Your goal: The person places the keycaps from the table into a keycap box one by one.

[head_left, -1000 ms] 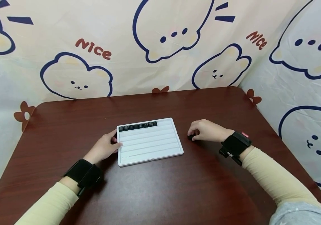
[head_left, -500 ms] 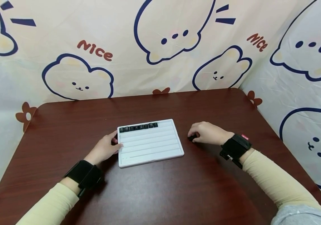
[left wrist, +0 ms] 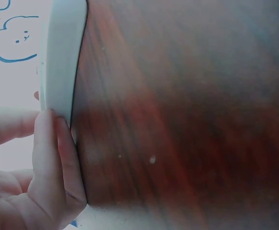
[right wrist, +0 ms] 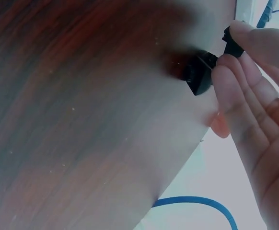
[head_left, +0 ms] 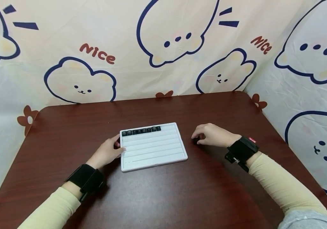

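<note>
A white tray [head_left: 152, 152] with shallow ridged rows lies flat on the table. Several black keycaps [head_left: 139, 131] stand along its far row, from the left corner to past the middle. My left hand [head_left: 105, 154] grips the tray's left edge, thumb on the rim; its fingers press the white side wall [left wrist: 62, 62] in the left wrist view. Right of the tray, my right hand [head_left: 213, 135] is low over the table, pinching a small black keycap [right wrist: 233, 44] between its fingertips. Another dark keycap [right wrist: 199, 74] is against those fingertips; whether it is also held is unclear.
The reddish-brown wooden table [head_left: 157, 197] has rounded far corners. A white cloth [head_left: 140, 79] with cartoon animals hangs behind it and along the right side. Black straps [head_left: 242, 151] with small devices wrap both wrists.
The whole head view has shifted down slightly. My left hand still grips the tray, and my right hand stays by the black keycaps with only small finger movement.
</note>
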Action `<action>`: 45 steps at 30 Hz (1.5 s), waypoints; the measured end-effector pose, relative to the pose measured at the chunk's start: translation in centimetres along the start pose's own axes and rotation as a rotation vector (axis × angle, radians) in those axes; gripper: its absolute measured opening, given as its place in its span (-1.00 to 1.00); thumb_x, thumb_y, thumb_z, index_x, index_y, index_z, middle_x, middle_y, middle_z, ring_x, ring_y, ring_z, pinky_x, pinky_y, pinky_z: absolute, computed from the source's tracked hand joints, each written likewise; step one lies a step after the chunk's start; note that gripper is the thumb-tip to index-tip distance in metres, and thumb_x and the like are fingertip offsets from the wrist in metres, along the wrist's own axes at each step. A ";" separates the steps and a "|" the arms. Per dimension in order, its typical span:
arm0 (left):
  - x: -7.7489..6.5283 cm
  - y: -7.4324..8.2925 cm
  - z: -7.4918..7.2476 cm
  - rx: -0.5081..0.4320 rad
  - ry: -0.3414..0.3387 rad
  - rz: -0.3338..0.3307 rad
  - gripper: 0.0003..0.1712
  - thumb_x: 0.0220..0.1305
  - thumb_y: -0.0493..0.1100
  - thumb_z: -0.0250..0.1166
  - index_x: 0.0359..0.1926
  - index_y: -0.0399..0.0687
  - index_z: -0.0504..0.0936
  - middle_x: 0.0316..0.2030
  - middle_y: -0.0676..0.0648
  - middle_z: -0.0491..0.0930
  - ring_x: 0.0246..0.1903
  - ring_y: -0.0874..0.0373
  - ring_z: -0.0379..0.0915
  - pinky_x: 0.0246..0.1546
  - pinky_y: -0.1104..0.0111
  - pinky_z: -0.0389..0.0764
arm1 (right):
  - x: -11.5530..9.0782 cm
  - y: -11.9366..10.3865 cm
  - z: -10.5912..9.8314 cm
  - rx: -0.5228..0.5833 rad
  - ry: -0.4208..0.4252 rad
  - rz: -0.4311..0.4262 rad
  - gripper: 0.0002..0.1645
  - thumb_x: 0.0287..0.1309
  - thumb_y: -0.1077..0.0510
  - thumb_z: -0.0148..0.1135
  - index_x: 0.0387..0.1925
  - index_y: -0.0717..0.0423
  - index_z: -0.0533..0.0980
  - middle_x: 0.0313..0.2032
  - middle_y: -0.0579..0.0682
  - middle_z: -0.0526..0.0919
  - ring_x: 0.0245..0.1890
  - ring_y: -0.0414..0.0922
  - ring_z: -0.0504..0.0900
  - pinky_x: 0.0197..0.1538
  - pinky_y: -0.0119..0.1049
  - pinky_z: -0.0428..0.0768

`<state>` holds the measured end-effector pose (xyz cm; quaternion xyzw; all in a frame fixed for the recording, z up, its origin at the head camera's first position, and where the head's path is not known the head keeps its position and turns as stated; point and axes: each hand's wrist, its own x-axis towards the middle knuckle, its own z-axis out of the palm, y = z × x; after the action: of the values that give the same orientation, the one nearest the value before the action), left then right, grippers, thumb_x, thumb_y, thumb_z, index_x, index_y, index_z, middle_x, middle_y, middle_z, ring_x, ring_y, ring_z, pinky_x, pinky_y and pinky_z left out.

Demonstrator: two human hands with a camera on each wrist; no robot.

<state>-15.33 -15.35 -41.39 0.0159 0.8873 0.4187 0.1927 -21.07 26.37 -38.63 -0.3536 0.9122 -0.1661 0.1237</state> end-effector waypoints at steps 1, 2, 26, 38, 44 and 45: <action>0.0 -0.1 0.0 -0.001 0.001 0.003 -0.17 0.46 -0.28 0.26 0.56 -0.44 0.04 -0.11 -0.24 0.38 -0.30 0.06 0.44 -0.30 0.35 0.58 | 0.0 0.1 0.0 0.003 0.005 -0.001 -0.71 0.11 0.37 0.48 -0.11 0.08 0.75 -0.21 -0.13 0.66 -0.29 -0.19 0.56 -0.20 -0.30 0.61; 0.0 -0.1 0.0 -0.002 0.002 0.008 -0.17 0.46 -0.28 0.25 0.55 -0.44 0.04 -0.11 -0.24 0.38 -0.30 0.06 0.44 -0.31 0.35 0.58 | 0.0 0.1 -0.1 0.009 0.008 -0.002 -0.71 0.12 0.37 0.47 -0.11 0.09 0.75 -0.21 -0.13 0.66 -0.28 -0.19 0.57 -0.19 -0.30 0.61; 0.0 -0.1 0.1 0.005 0.005 0.028 -0.17 0.44 -0.30 0.25 0.55 -0.45 0.04 -0.15 -0.22 0.40 -0.37 0.12 0.42 -0.34 0.34 0.55 | 2.6 -0.6 -3.0 0.051 0.078 -0.045 -0.69 0.13 0.38 0.47 -0.06 0.17 0.74 -0.17 -0.09 0.67 -0.21 -0.14 0.60 -0.12 -0.20 0.65; 0.0 -0.1 0.2 -0.002 0.008 0.020 -0.17 0.44 -0.31 0.26 0.55 -0.45 0.04 -0.14 -0.22 0.39 -0.36 0.11 0.42 -0.33 0.34 0.56 | 5.4 -1.2 -3.1 0.069 0.072 -0.056 -0.71 0.16 0.33 0.47 -0.05 0.20 0.73 -0.17 -0.07 0.66 -0.21 -0.13 0.58 -0.12 -0.19 0.61; -0.1 0.0 0.1 -0.006 0.006 0.019 -0.17 0.44 -0.31 0.25 0.55 -0.45 0.03 -0.14 -0.22 0.38 -0.36 0.10 0.41 -0.33 0.34 0.56 | 6.4 -1.3 -3.1 0.089 0.064 -0.063 -0.72 0.17 0.33 0.47 -0.05 0.21 0.72 -0.18 -0.06 0.64 -0.20 -0.12 0.58 -0.10 -0.18 0.60; -0.2 0.0 0.1 -0.006 0.007 0.019 -0.17 0.44 -0.31 0.25 0.55 -0.46 0.03 -0.14 -0.23 0.38 -0.36 0.11 0.42 -0.33 0.34 0.56 | 6.5 -1.3 -3.1 0.092 0.065 -0.065 -0.72 0.17 0.32 0.47 -0.05 0.20 0.73 -0.18 -0.05 0.64 -0.20 -0.12 0.58 -0.10 -0.18 0.60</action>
<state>-15.14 -15.32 -41.38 0.0221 0.8864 0.4233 0.1859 -26.05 21.63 -35.95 -0.3714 0.8952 -0.2230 0.1046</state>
